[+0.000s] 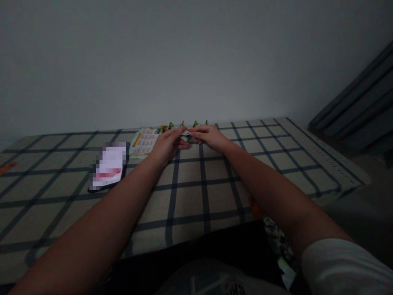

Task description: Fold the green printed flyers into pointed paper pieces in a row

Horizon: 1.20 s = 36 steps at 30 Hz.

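Both my hands meet above the far part of a checked cloth, close to the wall. Between them is a small piece of printed paper, partly hidden by the fingers. My left hand pinches it from the left side. From the right, the thumb and fingers of my right hand close on its other edge. Beyond the hands stand small green-and-white folded paper pieces, partly covered. A printed sheet with rows of small coloured boxes lies flat beside my left hand.
A phone with a lit, blurred screen lies left of my left forearm. The checked cloth covers the table up to the pale wall. Orange bits show at the far left. A dark curtain hangs at the right.
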Available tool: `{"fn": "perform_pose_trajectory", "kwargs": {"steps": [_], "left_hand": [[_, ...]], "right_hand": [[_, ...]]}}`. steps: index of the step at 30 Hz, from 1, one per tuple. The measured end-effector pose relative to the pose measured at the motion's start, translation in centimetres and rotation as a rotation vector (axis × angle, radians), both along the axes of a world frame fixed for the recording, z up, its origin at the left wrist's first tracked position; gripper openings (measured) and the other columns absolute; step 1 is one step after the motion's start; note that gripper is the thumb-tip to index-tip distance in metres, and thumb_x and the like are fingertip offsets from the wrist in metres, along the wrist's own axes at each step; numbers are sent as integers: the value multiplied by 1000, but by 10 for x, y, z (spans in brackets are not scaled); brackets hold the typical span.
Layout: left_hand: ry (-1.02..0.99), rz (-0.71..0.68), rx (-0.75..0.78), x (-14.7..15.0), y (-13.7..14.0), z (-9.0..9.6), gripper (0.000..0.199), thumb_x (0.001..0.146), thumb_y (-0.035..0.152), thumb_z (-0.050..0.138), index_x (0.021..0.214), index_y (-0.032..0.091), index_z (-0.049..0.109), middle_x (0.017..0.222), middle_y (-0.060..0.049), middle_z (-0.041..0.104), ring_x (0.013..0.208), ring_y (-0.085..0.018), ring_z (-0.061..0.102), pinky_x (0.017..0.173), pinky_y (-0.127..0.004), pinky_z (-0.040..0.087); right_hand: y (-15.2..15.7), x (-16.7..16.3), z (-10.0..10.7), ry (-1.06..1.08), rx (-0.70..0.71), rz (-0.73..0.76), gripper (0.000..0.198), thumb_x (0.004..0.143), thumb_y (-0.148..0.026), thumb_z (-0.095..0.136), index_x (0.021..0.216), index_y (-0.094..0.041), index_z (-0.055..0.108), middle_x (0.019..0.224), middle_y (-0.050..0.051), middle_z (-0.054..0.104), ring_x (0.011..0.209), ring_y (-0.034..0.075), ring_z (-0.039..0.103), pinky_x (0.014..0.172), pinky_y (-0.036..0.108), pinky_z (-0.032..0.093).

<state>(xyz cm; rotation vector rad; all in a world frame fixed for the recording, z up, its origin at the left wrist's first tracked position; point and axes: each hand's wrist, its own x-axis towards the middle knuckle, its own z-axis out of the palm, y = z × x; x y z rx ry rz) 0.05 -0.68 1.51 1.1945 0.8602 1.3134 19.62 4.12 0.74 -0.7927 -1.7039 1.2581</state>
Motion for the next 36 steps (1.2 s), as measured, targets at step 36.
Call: {"fn": "perform_pose_trajectory", "kwargs": {"steps": [36], "left_hand": [[300,156,202,-16,1,4,53,69,64,85,95,18,84,92,-8,79,79,-20,71,82,-35,61]], "right_hand": [[-8,2,10,-41,19,-97,24,92,-37,73,105,-18,79,83,3,73,66,10,60,64,22,52]]}}
